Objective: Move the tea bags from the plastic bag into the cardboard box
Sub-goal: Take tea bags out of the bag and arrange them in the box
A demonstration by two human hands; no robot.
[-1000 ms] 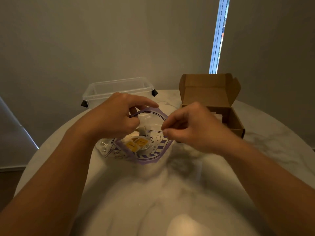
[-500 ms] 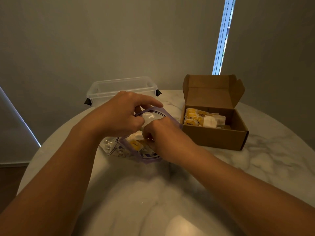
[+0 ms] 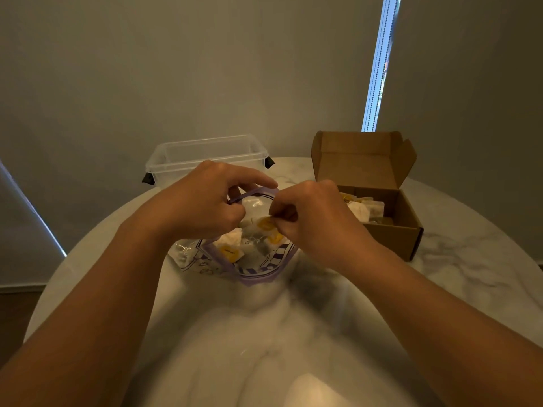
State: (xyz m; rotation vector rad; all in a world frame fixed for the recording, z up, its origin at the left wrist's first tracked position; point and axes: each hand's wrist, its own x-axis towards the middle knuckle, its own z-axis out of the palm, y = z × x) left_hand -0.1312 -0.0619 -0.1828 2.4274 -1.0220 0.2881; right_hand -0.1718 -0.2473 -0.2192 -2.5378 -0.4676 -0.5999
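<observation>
A clear plastic bag (image 3: pixel 258 276) with a purple rim lies open on the marble table. My left hand (image 3: pixel 205 201) grips the far rim and holds the mouth open. My right hand (image 3: pixel 308 218) pinches a tea bag (image 3: pixel 260 235) with a yellow tag, lifted just above the bag's mouth. Another tea bag (image 3: pixel 230 249) with a yellow label still lies inside. To the right stands the open cardboard box (image 3: pixel 393 239), lid flap up, with several tea bags (image 3: pixel 364 210) in it.
A clear plastic tub (image 3: pixel 205 157) with black clips stands at the back behind my left hand. The round marble table (image 3: pixel 470 259) ends close to the wall. A bright window strip (image 3: pixel 379 63) runs up behind the box.
My right hand went from the bag's rim down into the bag and has now come up out of it pinching a tea bag. My left hand kept hold of the rim.
</observation>
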